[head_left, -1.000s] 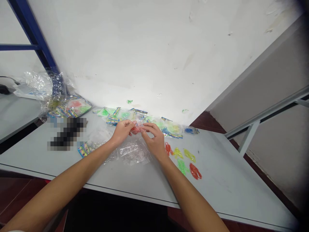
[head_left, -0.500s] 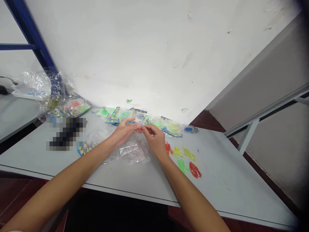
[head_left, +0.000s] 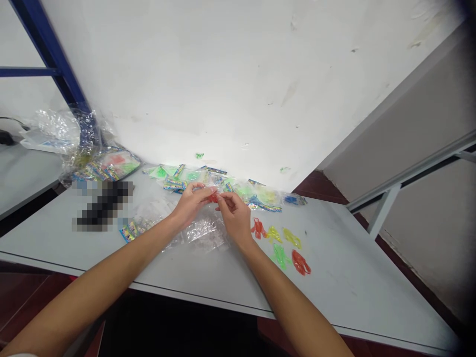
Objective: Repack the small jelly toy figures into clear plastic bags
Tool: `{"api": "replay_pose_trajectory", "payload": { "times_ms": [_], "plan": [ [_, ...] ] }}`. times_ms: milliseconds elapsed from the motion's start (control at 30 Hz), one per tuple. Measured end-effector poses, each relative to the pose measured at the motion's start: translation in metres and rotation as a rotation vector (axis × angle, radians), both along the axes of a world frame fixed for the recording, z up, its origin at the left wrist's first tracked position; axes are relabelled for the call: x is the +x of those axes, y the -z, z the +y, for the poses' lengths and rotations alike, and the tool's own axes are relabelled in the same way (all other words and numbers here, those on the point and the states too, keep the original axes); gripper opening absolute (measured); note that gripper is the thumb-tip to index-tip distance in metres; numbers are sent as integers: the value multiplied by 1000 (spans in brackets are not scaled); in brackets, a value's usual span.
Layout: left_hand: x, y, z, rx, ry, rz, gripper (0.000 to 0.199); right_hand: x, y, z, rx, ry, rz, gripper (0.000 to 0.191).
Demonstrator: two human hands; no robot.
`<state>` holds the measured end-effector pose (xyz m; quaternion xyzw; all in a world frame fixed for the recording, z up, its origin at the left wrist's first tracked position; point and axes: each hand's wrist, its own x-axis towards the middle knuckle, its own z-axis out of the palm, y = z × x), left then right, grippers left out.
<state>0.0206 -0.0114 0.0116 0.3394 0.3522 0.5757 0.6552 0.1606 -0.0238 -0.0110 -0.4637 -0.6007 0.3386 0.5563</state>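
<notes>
Your left hand (head_left: 190, 204) and right hand (head_left: 235, 214) pinched a small, glossy red piece (head_left: 213, 197) near the far side of the clear bags (head_left: 206, 232).
Both pinches were closed on it, hiding its shape. The grey table (head_left: 208, 277) lay beneath the bags, a white wall (head_left: 223, 89) behind; a colourful strip (head_left: 128, 232) left of them bore markings too small to read.

A row of packets (head_left: 242, 190) is lying along the wall (head_left: 223, 89) at the back of the desk (head_left: 353, 277). Plastic bags (head_left: 206, 233) are resting in front of the packets, and five loose pieces (head_left: 280, 256) are lying to the bags' right.
</notes>
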Motion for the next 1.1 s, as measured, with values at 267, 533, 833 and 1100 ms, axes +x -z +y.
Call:
{"api": "replay_pose_trajectory", "payload": {
  "times_ms": [267,533,833,1100],
  "plan": [
    [0,2,-2,-44,43,134,70,-2,1,-3,-21,-2,-20,20],
    [-4,-2,0,-64,32,120,81,-2,2,-2,-2,13,14,20],
    [-5,-3,2,-87,-8,99,58,-4,-1,-4,-35,57,95,20],
    [-6,2,6,8,86,138,37,-3,-2,-7,-47,41,66,20]
  ]
}}
